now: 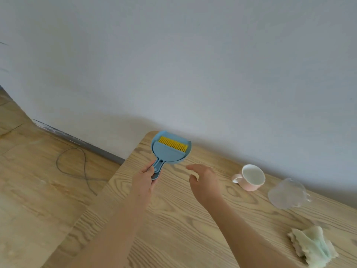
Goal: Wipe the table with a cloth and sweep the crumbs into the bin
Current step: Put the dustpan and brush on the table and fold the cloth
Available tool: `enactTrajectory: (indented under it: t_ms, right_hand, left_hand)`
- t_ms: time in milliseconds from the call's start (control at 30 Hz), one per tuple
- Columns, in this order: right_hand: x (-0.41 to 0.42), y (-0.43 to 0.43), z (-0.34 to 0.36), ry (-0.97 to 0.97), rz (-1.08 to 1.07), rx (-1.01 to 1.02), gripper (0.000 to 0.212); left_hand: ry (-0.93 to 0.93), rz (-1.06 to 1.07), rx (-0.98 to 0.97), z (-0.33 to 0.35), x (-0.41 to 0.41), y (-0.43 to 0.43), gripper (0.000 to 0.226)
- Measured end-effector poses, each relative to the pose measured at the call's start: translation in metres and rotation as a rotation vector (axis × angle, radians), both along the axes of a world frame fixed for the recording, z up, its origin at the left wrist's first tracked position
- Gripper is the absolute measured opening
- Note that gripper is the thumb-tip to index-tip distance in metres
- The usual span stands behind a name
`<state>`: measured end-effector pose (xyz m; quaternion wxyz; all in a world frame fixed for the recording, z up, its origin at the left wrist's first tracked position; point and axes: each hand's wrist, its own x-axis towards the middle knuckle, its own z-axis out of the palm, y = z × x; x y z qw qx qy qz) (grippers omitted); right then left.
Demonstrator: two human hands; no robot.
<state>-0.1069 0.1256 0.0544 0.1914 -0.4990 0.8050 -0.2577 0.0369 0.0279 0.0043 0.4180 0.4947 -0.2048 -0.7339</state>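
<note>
Dustpan (156,137) and brush (170,154) sit nested as one pale blue plastic set at the far left corner of the table (173,229), the brush lying in the pan with its yellow bristles (172,145) toward the wall. The left hand (144,178) grips the stacked handles (157,169), fingers curled round them. Whether the pan rests on the wood or is just lifted off it I cannot tell. The right hand (204,180) hovers just beside the pan, fingers spread and relaxed, holding nothing. The set looks light and stiff, thin moulded plastic that one hand manages easily. The handles are the natural hold, but the two pieces are probably only loosely seated, so tipping the pan could let the brush slide out. The free hand would best take the brush by its own handle and draw it off. The bristles look soft and springy, good for flicking crumbs, though no crumbs or bin show from here. The cloth (313,246) lies crumpled near the right edge, well apart from both hands — soft, limp and easy to bunch anywhere. A pink mug (251,177) and a glass cup (287,193) stand between, both breakable, and a careless sweep could knock them.
</note>
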Motion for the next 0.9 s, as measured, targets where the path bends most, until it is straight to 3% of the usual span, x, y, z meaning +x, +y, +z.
enactTrajectory:
  t_ms: [300,433,533,667,767,900]
  right_hand:
    - [0.010,-0.057,-0.036,-0.031,-0.034,0.092,0.036]
    - [0.008,-0.060,-0.042,-0.033,-0.029,0.100,0.035]
    - [0.003,-0.054,-0.042,-0.066,-0.026,0.092,0.034]
    - [-0.011,-0.024,-0.041,-0.121,-0.076,0.036,0.031]
    - [-0.028,0.012,-0.043,-0.098,-0.150,-0.016,0.029]
    - [-0.063,0.073,-0.049,-0.046,-0.314,-0.060,0.028]
  left_hand:
    - [-0.038,-0.073,0.081,-0.047,-0.005,-0.057,0.029]
    - [-0.176,-0.136,0.034,-0.057,-0.008,-0.062,0.028]
    - [-0.512,-0.250,-0.220,-0.056,-0.007,-0.061,0.027]
    - [-0.986,-0.289,-0.753,-0.036,-0.010,-0.044,0.033]
    - [-1.030,-0.350,-1.009,-0.025,-0.023,-0.017,0.036]
    - [-1.023,-0.594,-1.294,-0.020,-0.050,0.032,0.035]
